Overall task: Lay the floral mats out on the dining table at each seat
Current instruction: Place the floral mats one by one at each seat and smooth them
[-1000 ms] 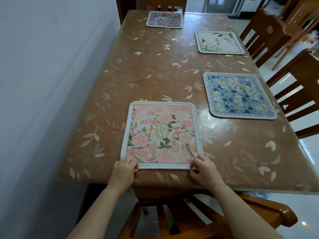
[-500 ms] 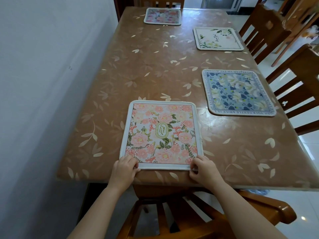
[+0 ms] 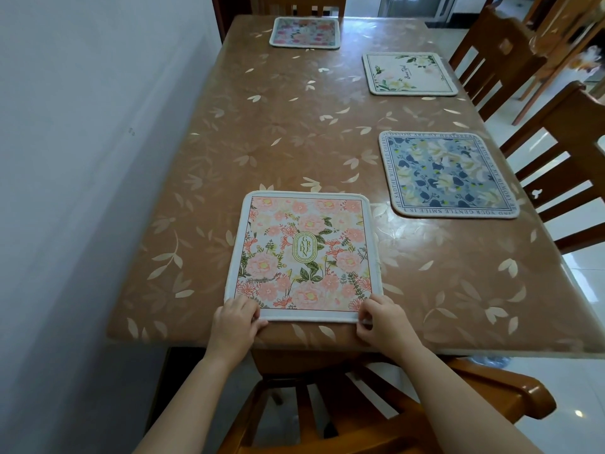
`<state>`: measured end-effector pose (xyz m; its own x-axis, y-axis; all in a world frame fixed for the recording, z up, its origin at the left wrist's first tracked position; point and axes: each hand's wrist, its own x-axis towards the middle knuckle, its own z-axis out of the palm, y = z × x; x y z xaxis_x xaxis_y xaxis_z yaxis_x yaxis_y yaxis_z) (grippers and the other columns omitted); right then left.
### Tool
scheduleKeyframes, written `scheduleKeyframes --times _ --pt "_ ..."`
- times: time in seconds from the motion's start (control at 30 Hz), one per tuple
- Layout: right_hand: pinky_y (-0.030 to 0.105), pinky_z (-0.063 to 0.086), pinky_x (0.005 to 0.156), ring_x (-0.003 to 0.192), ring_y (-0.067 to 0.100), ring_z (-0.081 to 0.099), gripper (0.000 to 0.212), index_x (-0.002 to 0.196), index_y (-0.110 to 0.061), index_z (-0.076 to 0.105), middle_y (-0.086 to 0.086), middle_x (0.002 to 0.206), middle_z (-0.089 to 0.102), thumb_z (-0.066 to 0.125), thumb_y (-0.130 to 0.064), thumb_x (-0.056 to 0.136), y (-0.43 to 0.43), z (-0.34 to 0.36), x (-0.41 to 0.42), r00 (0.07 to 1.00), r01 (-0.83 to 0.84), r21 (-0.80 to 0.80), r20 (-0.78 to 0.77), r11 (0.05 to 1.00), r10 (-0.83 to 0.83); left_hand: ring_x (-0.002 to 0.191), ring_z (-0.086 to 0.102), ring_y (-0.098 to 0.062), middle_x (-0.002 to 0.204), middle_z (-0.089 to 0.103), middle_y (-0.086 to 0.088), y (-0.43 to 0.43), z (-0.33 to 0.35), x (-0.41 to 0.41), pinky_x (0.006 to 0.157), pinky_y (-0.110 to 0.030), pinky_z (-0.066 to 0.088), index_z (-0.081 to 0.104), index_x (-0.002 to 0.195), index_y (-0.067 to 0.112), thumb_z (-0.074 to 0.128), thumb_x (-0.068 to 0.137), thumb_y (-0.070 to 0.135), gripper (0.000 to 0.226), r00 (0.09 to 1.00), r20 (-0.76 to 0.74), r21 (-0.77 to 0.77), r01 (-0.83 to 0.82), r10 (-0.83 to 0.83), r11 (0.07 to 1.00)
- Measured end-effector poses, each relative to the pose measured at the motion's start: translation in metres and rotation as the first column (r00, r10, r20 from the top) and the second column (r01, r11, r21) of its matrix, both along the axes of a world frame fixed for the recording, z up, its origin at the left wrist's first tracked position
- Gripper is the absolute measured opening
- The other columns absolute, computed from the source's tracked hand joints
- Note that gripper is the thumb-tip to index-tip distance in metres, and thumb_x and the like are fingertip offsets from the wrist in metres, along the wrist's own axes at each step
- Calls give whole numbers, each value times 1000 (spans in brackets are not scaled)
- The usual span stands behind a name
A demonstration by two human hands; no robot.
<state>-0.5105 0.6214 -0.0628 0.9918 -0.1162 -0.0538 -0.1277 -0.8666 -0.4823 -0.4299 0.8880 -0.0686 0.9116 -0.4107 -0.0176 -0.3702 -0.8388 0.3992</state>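
Pink mat [image 3: 304,257] pinched at near corners by left hand [image 3: 236,319] and right hand [image 3: 383,319] fingers; blue mat [image 3: 448,174] lies beyond right fingers on tabletop [image 3: 278,132]; chair [image 3: 360,407] below.

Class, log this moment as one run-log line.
step: placing pink mat | left hand, right hand: pinching near corners | mats on table: four

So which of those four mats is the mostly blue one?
The blue mat on the table's right side, the nearer of the two there, with lettering round its border. The pink mat under both hands, the far mat and the cream mat are not blue.
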Motion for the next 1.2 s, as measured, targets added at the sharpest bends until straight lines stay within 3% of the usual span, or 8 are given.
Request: scheduleKeyframes --times 0.6,0.7,0.77,0.8,0.87,0.97,1.03,1.2 --pt "30 33 61 80 30 53 8 69 -6 56 10 80 59 64 -9 68 2 -3 3 999 -13 -77 -50 997 9 71 46 -19 74 51 2 3 -4 3 63 -29 34 53 71 13 75 73 21 23 1000 -4 7 24 -24 1000" --pt "30 31 63 82 30 52 11 72 -7 56 9 83 58 65 -12 69 2 -3 2 998 -23 -111 -54 994 17 75 53 -27 79 57 -7 0 -4 0 65 -35 42 58 77 10 77 70 20 23 999 1 23 42 -42 999" --pt "33 35 66 86 30 51 17 81 -8 56 10 90 57 66 -19 72 6 -3 5 1000 -16 -132 -29 991 12 91 56 -36 98 61 -15 -8 -7 -2 76 -46 46 63 95 7 76 73 20 29 997 24 36 68 -69 997" --pt "35 38 72 92 31 50 22 89 -9 57 10 97 57 66 -23 74 9 -4 9 999 -28 -133 -20 991 26 110 50 -39 118 57 -18 -14 -10 -3 89 -52 41 59 111 7 69 79 22 37 995 -1 53 97 -97 994" --pt "43 35 95 118 31 39 39 116 -13 51 11 126 49 58 -32 82 18 -9 17 993 -103 -134 -74 986 94 139 8 -30 151 15 -8 -26 -19 -1 108 -55 11 26 141 18 43 94 33 52 984 -90 146 165 -153 975" --pt "48 -7 110 139 25 -11 61 143 -28 8 4 155 -1 36 -47 92 37 -27 22 972 -159 -158 -199 974 126 130 -31 -20 143 -28 4 -42 -31 5 104 -50 -17 -20 134 33 18 97 40 53 978 -112 278 202 -177 939" --pt "49 -21 104 133 26 -28 64 139 -33 -13 2 150 -20 26 -53 92 52 -37 23 977 -112 -224 -203 968 66 129 -33 -22 144 -30 4 -48 -35 8 103 -51 -18 -24 132 32 15 97 42 54 981 -83 316 191 -174 929" --pt "56 -16 103 134 29 -25 64 141 -35 -2 -1 148 -17 20 -62 88 60 -44 48 986 -57 -281 -168 958 10 133 -25 -21 149 -17 3 -57 -37 26 106 -53 -11 -9 137 36 22 94 46 54 977 -37 283 213 -212 935"
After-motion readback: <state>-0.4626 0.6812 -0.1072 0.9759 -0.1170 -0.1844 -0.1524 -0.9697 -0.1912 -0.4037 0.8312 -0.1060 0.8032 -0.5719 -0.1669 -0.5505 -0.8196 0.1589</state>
